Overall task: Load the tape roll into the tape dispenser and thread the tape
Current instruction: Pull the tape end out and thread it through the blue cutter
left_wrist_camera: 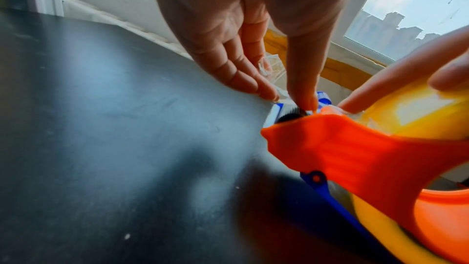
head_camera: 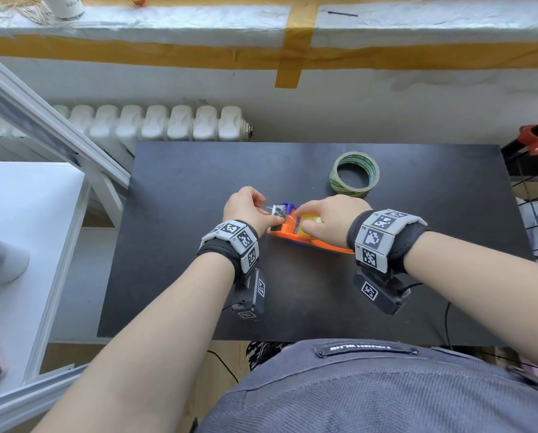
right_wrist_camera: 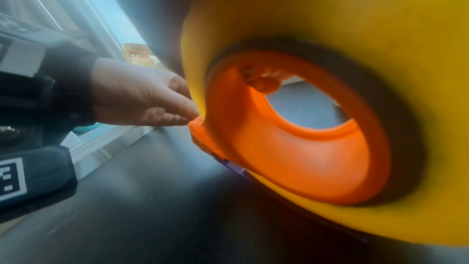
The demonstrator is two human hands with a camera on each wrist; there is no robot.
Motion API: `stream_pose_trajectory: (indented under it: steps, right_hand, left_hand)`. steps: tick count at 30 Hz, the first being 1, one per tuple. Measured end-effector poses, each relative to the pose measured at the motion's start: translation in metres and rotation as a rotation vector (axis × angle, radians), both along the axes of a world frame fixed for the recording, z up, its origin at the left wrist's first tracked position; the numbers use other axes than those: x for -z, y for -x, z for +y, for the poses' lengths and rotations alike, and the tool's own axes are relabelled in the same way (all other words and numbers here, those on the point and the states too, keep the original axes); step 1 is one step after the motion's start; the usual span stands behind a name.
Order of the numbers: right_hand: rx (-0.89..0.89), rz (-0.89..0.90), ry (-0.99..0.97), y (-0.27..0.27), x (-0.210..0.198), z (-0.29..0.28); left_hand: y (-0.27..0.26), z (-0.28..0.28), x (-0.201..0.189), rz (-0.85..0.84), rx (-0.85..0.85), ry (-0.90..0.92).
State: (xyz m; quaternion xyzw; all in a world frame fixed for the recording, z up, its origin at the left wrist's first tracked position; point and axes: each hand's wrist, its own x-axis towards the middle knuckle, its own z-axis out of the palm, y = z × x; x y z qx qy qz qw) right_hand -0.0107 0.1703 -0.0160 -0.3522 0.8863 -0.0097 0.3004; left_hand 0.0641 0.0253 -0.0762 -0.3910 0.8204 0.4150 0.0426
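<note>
The yellow tape roll [head_camera: 308, 220] already sits in the orange tape dispenser [head_camera: 295, 237] mid-counter [head_camera: 199, 276]. The left hand [head_camera: 245, 209] pinches the tape end at the roller; the right hand [head_camera: 330, 221] clasps the roll. Threading is underway; next likely needs pulling tape to the blade.

On the black tabletop [head_camera: 199, 276] we note a second tape roll [head_camera: 354, 175] with a green-printed core, lying flat near the far right corner. Behind the table we see a white ribbed radiator [head_camera: 155, 123] under a sill wrapped in white sheeting [head_camera: 167, 23], held by strips of tan tape [head_camera: 295, 42]. A white bottle [head_camera: 64, 6] stands on the sill. A white shelf [head_camera: 27, 198] sits left; a black stand with a red clamp [head_camera: 531, 140] sits right.
</note>
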Motion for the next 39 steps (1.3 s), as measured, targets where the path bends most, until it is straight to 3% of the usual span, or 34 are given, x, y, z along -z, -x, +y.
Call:
stream_pose_trajectory:
  steps: [5,11,19,26,35,39]
  right_hand:
    - [0.036,-0.020,0.008,0.003,0.001,-0.001]
    - [0.001,-0.001,0.020,0.000,0.001,0.003]
    - [0.053,-0.017,-0.003,0.013,0.000,0.024]
    - [0.008,0.015,-0.011,0.003,-0.001,0.021]
    - [-0.053,0.074,0.021,-0.007,-0.001,0.020]
    - [-0.054,0.078,0.029,-0.007,-0.001,0.023]
  left_hand:
    - [-0.006,-0.006,0.006,-0.036,-0.049,-0.028]
    - [-0.014,-0.014,0.025,-0.026,-0.185,-0.283]
    - [-0.056,-0.063,0.028,-0.017,-0.420,-0.283]
    - [-0.035,-0.020,0.008,0.015,-0.267,-0.514]
    - [-0.025,0.004,0.014,0.040,0.073,-0.503]
    - [-0.028,0.002,0.017,0.072,0.056,-0.421]
